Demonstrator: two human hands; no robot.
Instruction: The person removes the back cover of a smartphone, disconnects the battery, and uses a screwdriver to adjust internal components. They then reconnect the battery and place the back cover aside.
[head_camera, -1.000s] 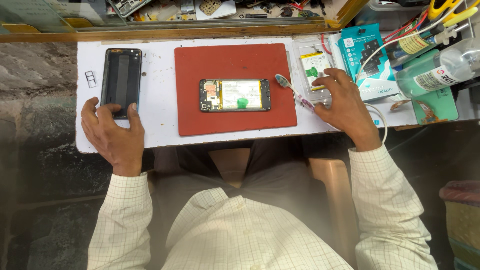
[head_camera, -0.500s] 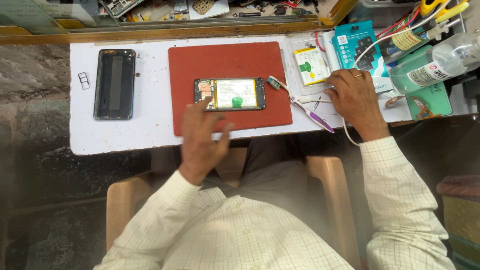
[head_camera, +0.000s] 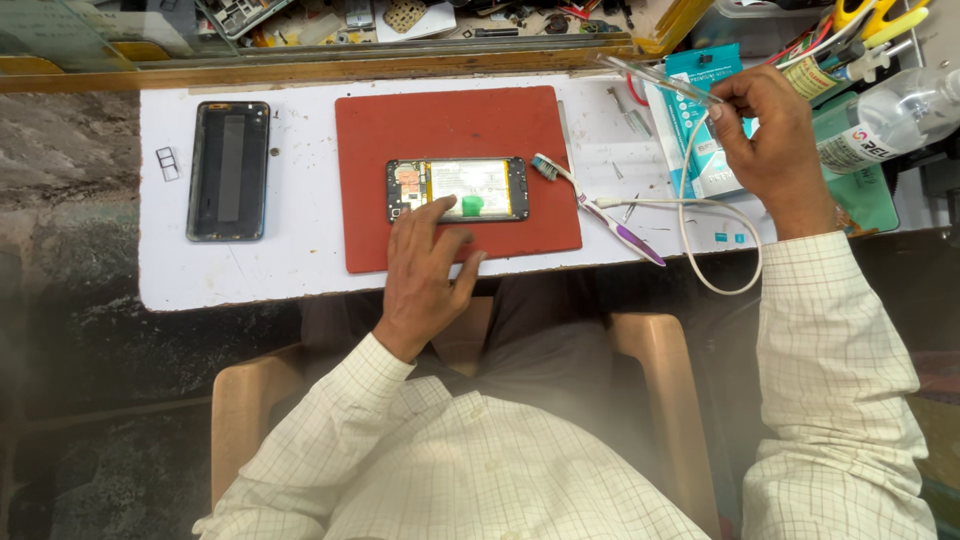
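Note:
An opened phone with its insides showing lies in the middle of a red mat. My left hand rests flat at the mat's near edge, fingers spread, with the fingertips touching the phone's near side. My right hand is raised over the right end of the white table, pinched on a thin shiny tweezer-like tool that points left. A white cable loops below that hand. A purple-handled toothbrush lies just right of the phone.
A black phone back cover and a small card tray lie at the table's left. A teal package, a clear bottle and tools crowd the right end. A wooden ledge with small parts runs behind.
My left hand left the black back cover and came to the opened phone. My right hand rose from the table near the toothbrush and now holds the thin tool up at the far right.

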